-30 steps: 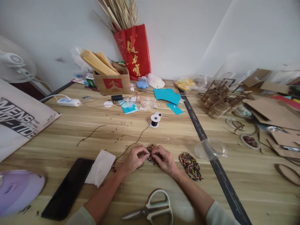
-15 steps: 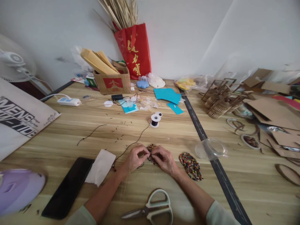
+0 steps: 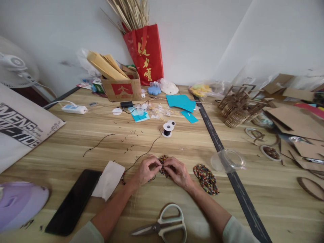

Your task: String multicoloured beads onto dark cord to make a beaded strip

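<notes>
Since a second ago we see almost nothing moved: our left hand (image 3: 144, 171) still pinches shut on the beaded piece (image 3: 164, 166) at the tabletop's (image 3: 177, 141) six o'clock, our right hand (image 3: 178, 172) likewise closed on it; the bead pile (image 3: 206, 179) lies at its three o'clock.

Pale grey-green sleeves pushed up near the elbows leave both forearms, the left hand (image 3: 144, 171) and the right hand (image 3: 178, 172) bare.
</notes>
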Action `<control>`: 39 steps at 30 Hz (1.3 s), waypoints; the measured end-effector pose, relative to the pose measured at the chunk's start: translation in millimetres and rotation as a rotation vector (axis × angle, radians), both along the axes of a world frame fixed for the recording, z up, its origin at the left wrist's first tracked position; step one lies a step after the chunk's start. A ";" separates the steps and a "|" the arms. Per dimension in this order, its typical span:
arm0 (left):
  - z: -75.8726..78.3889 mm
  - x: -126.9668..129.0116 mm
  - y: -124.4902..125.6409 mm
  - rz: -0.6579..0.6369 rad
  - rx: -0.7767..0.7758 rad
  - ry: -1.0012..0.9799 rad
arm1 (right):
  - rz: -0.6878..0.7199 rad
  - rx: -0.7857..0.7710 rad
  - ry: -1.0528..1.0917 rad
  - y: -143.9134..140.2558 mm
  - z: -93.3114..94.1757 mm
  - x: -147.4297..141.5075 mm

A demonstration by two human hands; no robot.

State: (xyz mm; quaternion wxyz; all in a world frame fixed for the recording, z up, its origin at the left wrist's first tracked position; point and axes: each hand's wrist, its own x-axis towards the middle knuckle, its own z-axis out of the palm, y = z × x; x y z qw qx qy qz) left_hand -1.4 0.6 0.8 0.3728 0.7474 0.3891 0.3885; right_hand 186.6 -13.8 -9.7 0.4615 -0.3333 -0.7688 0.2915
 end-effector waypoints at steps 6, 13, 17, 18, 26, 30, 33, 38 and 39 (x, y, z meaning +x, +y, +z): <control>1.2 0.1 -0.5 0.000 -0.005 0.000 | -0.004 0.005 -0.012 0.5 -0.1 -0.2; -1.3 0.1 0.4 0.006 0.020 -0.020 | -0.013 0.000 -0.005 0.8 -4.0 0.5; -1.3 0.1 0.1 0.000 0.017 -0.012 | -0.011 -0.006 0.000 0.6 -4.4 0.5; -1.1 0.2 0.0 -0.001 0.013 -0.011 | -0.008 -0.008 0.001 0.5 -4.1 0.3; -2.5 0.6 0.2 -0.016 0.015 -0.005 | -0.003 -0.001 -0.010 0.5 -3.3 -0.6; -3.3 0.3 0.5 -0.013 0.015 -0.011 | -0.007 0.006 -0.017 0.3 -3.2 -0.1; -2.9 0.1 0.3 -0.002 0.010 -0.012 | -0.029 0.008 -0.017 0.0 -3.9 0.2; -2.4 0.4 0.3 -0.008 0.008 -0.002 | -0.032 0.005 -0.013 -0.1 -4.8 -0.2; -2.4 0.6 0.4 -0.010 0.005 -0.002 | -0.028 0.006 -0.012 -0.1 -4.6 -0.4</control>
